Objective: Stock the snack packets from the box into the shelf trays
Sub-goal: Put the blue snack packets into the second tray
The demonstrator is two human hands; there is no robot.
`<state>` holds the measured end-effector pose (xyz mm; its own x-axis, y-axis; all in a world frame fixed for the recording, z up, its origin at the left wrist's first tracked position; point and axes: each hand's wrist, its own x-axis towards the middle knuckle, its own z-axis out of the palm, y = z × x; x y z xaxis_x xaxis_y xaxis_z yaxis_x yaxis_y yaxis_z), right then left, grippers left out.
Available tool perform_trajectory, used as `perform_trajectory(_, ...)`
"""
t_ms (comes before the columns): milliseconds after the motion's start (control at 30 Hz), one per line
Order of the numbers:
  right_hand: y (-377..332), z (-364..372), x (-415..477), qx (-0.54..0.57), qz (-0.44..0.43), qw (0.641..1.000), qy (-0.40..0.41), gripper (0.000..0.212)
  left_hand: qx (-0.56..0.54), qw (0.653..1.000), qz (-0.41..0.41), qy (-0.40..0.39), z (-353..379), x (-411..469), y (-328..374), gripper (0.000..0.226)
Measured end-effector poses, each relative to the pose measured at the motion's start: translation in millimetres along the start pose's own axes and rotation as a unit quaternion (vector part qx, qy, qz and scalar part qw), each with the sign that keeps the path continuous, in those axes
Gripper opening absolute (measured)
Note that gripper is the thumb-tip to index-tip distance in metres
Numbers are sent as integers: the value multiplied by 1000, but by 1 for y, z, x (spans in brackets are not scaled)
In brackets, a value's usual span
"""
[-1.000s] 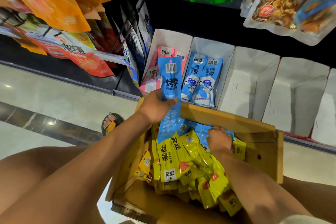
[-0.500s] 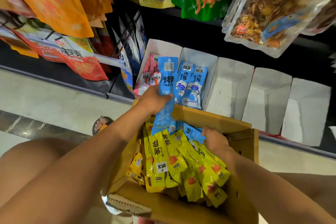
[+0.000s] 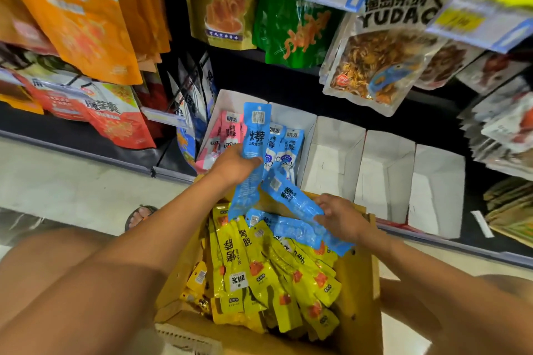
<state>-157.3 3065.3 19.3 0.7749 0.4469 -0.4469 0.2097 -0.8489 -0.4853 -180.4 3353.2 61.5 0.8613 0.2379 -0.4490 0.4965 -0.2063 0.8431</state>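
Gripping blue packets: left hand, seemingly right hand.

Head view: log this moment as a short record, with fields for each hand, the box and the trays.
left hand: grips a blue packet, held upright in front of the trays
right hand: grips a second blue packet over the box
box: cardboard, holds yellow packets and a few loose blue ones
filled trays: pink packets in one, tray blue packets in the next
white trays: three to the right, no packets showing
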Motion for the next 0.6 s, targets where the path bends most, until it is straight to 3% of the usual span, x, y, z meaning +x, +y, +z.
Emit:
perform_trajectory(100,-6,-29,-6,67,30,997,25,21,-22,999,22,11,0,-4,15,16)
perform_trajectory(200,-19,-56,-14,160,36,984,68,21,-32,998,41,16,2,-9,30,27)
perform_trajectory(367,-45,-77,-9,339,83,929,124,29,-86,995,45,3,7,-12,45,31)
perform_trajectory(500,-60,-76,8,415,125,898,74,23,-182,983,-4,-19,8,-9,49,27)
perform_trajectory(600,-67,-75,17,432,112,894,33,39,-234,971,-29,-38,9,-10,49,30)
